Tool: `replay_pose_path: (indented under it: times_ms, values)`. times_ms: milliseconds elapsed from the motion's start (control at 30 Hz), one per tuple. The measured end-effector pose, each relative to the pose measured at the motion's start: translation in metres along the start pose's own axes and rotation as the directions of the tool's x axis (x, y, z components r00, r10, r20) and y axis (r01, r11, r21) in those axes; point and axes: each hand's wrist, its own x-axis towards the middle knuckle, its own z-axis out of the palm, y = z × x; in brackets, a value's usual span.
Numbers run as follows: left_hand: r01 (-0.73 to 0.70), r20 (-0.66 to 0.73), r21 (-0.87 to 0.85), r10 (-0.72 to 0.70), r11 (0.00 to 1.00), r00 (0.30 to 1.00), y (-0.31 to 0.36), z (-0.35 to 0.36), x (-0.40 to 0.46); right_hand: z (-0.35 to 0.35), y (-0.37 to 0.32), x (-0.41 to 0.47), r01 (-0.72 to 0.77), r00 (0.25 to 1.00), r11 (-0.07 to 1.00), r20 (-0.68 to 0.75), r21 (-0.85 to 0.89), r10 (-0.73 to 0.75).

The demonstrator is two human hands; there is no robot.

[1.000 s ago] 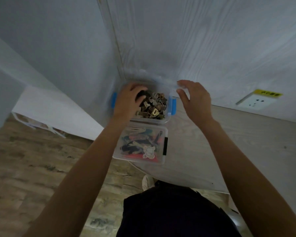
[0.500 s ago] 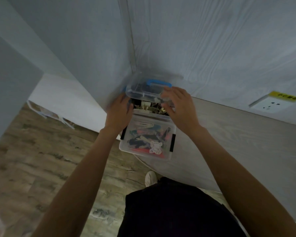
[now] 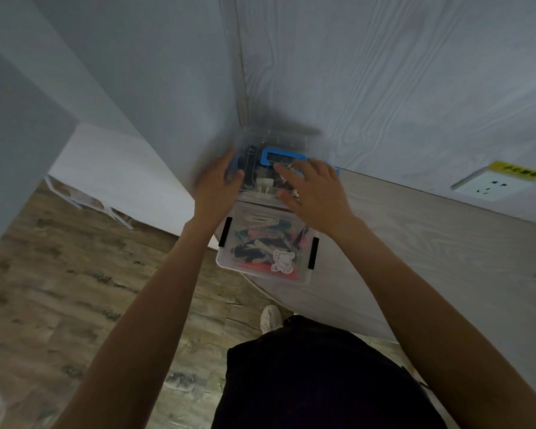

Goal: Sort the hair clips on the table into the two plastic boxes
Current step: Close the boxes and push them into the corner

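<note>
The nearer box (image 3: 262,243), with black latches, sat at the table's (image 3: 430,258) edge, its lid on over colourful hair clips (image 3: 257,239). Just behind it stood the blue-handled box (image 3: 280,156), its lid (image 3: 257,147) lying on top. The left hand (image 3: 218,184) gripped that box's left side; the right hand (image 3: 314,190) pressed flat on the lid, fingers straight. Sorting looked finished — next, I judged, the blue latches needed snapping shut.
</note>
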Motion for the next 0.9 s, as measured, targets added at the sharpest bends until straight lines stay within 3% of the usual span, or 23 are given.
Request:
replay_pose_path:
  times_ms: [200, 400, 500, 567, 633, 667, 733, 767, 833, 900]
  values:
    - [-0.04, 0.066, 0.302, 0.021, 0.953, 0.998, -0.004, 0.007, 0.02, 0.012, 0.002, 0.011, -0.061, 0.993, 0.998, 0.101, -0.033, 0.064]
    - [-0.046, 0.074, 0.324, 0.023, 0.945, 0.997, -0.004, 0.009, 0.015, 0.021, 0.008, 0.01, -0.061, 0.994, 0.997, 0.087, -0.056, 0.066]
    - [-0.124, 0.06, 0.401, 0.109, 0.907, 0.992, 0.006, 0.014, 0.007, 0.026, 0.007, 0.004, -0.089, 0.992, 0.995, 0.088, -0.054, 0.094]
    - [-0.25, 0.158, 0.43, 0.2, 0.868, 0.967, 0.013, 0.021, 0.004, 0.024, 0.004, 0.004, -0.093, 0.991, 0.996, 0.094, 0.001, 0.093]
    - [-0.307, 0.29, 0.458, 0.186, 0.834, 0.939, 0.015, 0.026, 0.007, 0.019, 0.005, 0.006, -0.074, 0.993, 0.988, 0.102, 0.136, 0.061]
    - [-0.302, 0.331, 0.467, 0.152, 0.831, 0.931, 0.014, 0.026, 0.01, 0.017, 0.01, 0.006, -0.061, 0.998, 0.962, 0.034, 0.267, 0.054]
    - [-0.288, 0.367, 0.47, 0.112, 0.834, 0.924, 0.015, 0.025, 0.014, 0.015, 0.027, 0.0, -0.156, 0.956, 0.854, -0.141, 0.496, 0.257]
    - [-0.285, 0.368, 0.463, 0.111, 0.839, 0.923, 0.016, 0.025, 0.014, 0.015, 0.035, -0.006, -0.265, 0.902, 0.776, -0.139, 0.572, 0.41]
    - [-0.28, 0.371, 0.441, 0.11, 0.853, 0.922, 0.016, 0.023, 0.013, 0.011, 0.044, -0.016, -0.473, 0.787, 0.547, 0.052, 0.691, 0.614]
    - [-0.275, 0.368, 0.435, 0.109, 0.858, 0.923, 0.016, 0.023, 0.013, 0.011, 0.046, -0.018, -0.552, 0.698, 0.173, 0.339, 0.816, 0.631]
